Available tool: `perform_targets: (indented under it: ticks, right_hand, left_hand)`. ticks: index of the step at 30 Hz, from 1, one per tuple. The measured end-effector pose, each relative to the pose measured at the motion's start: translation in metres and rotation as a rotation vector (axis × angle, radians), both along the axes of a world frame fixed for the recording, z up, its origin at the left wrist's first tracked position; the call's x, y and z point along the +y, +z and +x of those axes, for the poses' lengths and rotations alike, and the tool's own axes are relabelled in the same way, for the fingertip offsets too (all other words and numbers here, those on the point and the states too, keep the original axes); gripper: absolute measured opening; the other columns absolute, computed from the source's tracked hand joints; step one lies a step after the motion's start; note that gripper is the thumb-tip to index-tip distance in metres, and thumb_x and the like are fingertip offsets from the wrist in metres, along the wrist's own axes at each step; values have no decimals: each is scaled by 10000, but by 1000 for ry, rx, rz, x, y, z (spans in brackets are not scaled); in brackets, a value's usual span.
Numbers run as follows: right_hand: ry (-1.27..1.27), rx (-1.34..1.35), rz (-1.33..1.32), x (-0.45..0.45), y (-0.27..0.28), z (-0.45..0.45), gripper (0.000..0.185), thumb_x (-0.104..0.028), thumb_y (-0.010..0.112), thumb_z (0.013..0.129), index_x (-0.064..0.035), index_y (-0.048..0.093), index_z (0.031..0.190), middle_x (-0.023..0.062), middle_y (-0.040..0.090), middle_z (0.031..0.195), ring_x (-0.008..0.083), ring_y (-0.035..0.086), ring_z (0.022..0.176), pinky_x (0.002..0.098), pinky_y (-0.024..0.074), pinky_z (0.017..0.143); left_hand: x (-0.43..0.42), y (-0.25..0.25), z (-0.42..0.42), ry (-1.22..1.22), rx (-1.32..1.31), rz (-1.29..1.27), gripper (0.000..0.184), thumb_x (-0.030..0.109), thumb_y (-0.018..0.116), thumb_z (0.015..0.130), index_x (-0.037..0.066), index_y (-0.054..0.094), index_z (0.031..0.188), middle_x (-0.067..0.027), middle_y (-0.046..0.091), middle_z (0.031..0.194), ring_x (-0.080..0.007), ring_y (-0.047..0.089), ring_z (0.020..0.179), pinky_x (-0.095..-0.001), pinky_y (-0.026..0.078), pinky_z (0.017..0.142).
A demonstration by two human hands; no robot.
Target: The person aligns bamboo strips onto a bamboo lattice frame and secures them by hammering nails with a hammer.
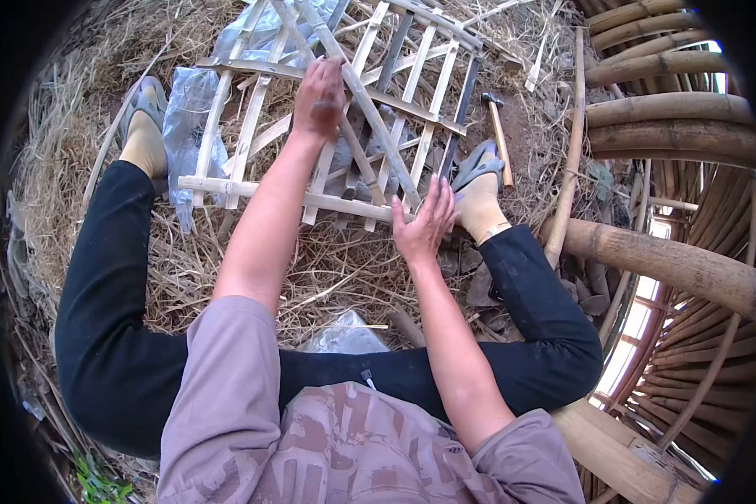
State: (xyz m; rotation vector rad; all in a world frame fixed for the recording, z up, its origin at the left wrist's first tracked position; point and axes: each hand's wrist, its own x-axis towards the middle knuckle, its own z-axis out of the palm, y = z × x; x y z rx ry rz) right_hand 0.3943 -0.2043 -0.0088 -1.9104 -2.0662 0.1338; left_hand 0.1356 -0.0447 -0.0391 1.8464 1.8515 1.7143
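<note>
A bamboo lattice frame (328, 202) of crossing strips lies on the ground between my feet. My left hand (319, 97) is closed around a bamboo strip near the upper crossbar, its fingertips partly hidden. A long diagonal strip (370, 109) runs past it down toward the near rail. At the right end of that rail, my right hand (428, 220) grips the frame, thumb on one side and fingers stretched along the other. The palm covers the rail's end, so the exact contact there is hidden.
A hammer (499, 139) lies right of the frame, beside my right foot (480, 197). Clear plastic sheeting (190, 109) sits under and left of the frame. Dry straw (311, 260) covers the ground. Thick bamboo poles (672, 262) stand along the right.
</note>
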Motion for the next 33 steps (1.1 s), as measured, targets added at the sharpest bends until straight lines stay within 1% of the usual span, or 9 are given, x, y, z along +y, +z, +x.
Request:
perform_targets:
  ticks: [5, 6, 9, 10, 13, 18, 25, 28, 33]
  right_hand:
    - [-14, 26, -29, -1, -3, -16, 1066, -658, 711, 836, -114, 252, 1630, 255, 188, 1664, 477, 162, 1540, 771, 60, 1168]
    - [-14, 14, -31, 0, -5, -17, 1119, -701, 729, 793, -156, 244, 1641, 258, 155, 1679, 485, 127, 1550, 791, 57, 1154]
    - [-33, -23, -85, 2, -7, -17, 1134, -715, 738, 772, -210, 231, 1652, 261, 146, 1681, 483, 121, 1552, 802, 56, 1145]
    - [-31, -6, -105, 3, -6, -15, 1139, -706, 750, 764, -239, 221, 1657, 266, 129, 1686, 489, 111, 1554, 820, 49, 1129]
    - [-66, 18, -169, 7, 3, -20, 1146, -686, 762, 764, -238, 209, 1662, 266, 103, 1693, 491, 93, 1557, 830, 45, 1120]
    - [-102, 36, -361, 15, 15, -22, 1151, -598, 834, 741, -308, 203, 1659, 275, -62, 1704, 487, -58, 1572, 825, 18, 1126]
    - [-52, 86, -361, 15, 7, -17, 1151, -577, 842, 744, -321, 195, 1661, 289, -104, 1698, 497, -102, 1565, 790, 17, 1148]
    - [-45, 128, -349, 14, 3, -15, 1136, -560, 839, 753, -349, 189, 1660, 304, -115, 1692, 502, -115, 1563, 787, 18, 1147]
    - [-32, 94, -326, 12, 2, -14, 1128, -589, 828, 753, -381, 189, 1658, 295, -115, 1696, 513, -90, 1562, 790, 52, 1142]
  left_hand:
    - [-3, 0, 1, 38, -3, 62, 153, 16, 607, 976, 19, 643, 1125, -191, 705, 1010, -403, 666, 1017, -467, 559, 907]
    - [-3, 0, 1, 48, -2, 57, 160, 14, 603, 978, 20, 646, 1131, -195, 703, 1027, -404, 670, 1021, -466, 557, 902]
    - [-1, 1, 4, 50, 0, 51, 168, 13, 591, 983, 22, 647, 1141, -206, 698, 1044, -404, 677, 1010, -461, 558, 887]
    - [-1, 0, 5, 45, 4, 46, 169, 14, 591, 984, 22, 647, 1142, -207, 698, 1046, -405, 678, 1009, -460, 558, 885]
    - [-1, -5, 3, 57, 42, 61, 164, 22, 593, 986, 19, 647, 1141, -206, 702, 1064, -398, 683, 1009, -449, 559, 884]
    - [1, -7, 3, 64, 37, 35, 149, 39, 586, 993, 19, 650, 1127, -187, 710, 1070, -385, 688, 1005, -456, 555, 885]
    - [2, -6, 2, 82, 116, 49, 145, 54, 574, 1002, 21, 658, 1116, -194, 713, 1028, -392, 693, 970, -458, 557, 857]
    - [1, -3, 5, 78, 84, 29, 133, 10, 586, 973, 27, 655, 1085, -194, 707, 986, -404, 684, 957, -453, 559, 899]
    - [-1, 3, 7, 72, 73, 10, 130, 0, 581, 970, 15, 640, 1085, -189, 707, 985, -391, 689, 939, -447, 563, 834]
